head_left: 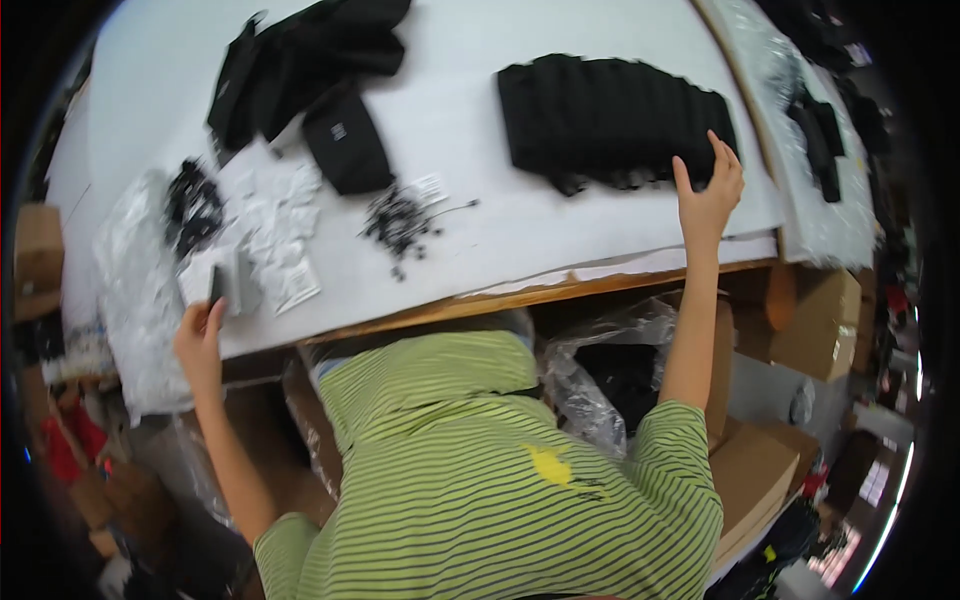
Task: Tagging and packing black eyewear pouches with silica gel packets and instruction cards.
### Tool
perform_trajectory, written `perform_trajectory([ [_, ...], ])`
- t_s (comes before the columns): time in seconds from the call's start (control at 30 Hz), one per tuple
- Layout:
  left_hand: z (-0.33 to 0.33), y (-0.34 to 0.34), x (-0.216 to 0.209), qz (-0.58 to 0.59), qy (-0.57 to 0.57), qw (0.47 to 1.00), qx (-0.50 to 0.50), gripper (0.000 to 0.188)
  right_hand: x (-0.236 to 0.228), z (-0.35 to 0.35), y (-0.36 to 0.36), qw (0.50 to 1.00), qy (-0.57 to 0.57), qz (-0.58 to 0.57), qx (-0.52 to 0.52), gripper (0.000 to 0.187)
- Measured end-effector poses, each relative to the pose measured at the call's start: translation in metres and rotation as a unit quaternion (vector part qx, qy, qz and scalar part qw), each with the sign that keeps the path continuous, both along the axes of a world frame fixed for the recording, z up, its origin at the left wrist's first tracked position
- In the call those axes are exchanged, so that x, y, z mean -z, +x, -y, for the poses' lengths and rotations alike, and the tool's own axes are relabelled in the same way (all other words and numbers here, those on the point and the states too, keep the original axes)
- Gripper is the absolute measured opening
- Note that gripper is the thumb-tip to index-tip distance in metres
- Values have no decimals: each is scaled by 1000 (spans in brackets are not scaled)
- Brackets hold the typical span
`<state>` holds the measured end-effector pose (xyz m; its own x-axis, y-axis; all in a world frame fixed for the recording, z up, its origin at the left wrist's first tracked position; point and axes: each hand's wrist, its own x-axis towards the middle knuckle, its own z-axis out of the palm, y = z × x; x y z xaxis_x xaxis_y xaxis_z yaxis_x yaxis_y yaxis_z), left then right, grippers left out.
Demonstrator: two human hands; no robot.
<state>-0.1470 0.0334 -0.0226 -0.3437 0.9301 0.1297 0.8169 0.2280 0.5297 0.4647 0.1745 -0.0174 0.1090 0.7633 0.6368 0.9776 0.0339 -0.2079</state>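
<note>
As a worker in a striped green shirt (450, 490) faces the near edge of a white table (450, 110), two bare arms reach wide apart across it. Below that edge sits a clear plastic bag (570, 380) with something black inside. At the table's near left corner, the left hand (200, 335) brings thumb and forefinger close together at a small dark strip (216, 283) beside white cards (236, 283); blur leaves it unclear whether the strip is held. Just beyond lie white packets (270, 215), with crumpled plastic wrap (140, 290) hanging over the left edge. Toward the middle, black cords (400, 220) lie in a loose heap.

Toward the right edge, the right hand (712, 190) is spread, thumb and fingers well parted and closed on nothing, at the near right corner of a black row (610, 115) of packed goods. Whether the fingertips touch it cannot be told. The row's long axis runs left to right, stretching leftward and slightly away from that hand; the left hand is well apart from it. Farther left stands a black pouch (345, 145), and at the far left corner, black cloth (310, 65).
</note>
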Motion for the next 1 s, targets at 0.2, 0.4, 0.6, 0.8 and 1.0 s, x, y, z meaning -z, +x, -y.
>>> perform_trajectory([
  [0.2, -5, -28, 25, 130, -8, 987, -99, 30, 37, 46, -149, 892, -311, -199, -262, 20],
  [0.4, -8, -27, 28, -97, 16, 994, 50, 28, 67, 17, -195, 909, -283, -118, -283, 13],
  [0.6, -10, -13, 13, -114, 18, 992, 55, 29, 56, 16, -157, 887, -375, 24, -268, 13],
  [0.8, -10, -22, 10, -72, 0, 996, 50, 25, 32, 25, -102, 886, -432, 113, -127, 12],
  [1.0, -21, -31, 6, -117, -13, 992, -43, 22, 21, 29, -172, 887, -393, -33, -241, 13],
])
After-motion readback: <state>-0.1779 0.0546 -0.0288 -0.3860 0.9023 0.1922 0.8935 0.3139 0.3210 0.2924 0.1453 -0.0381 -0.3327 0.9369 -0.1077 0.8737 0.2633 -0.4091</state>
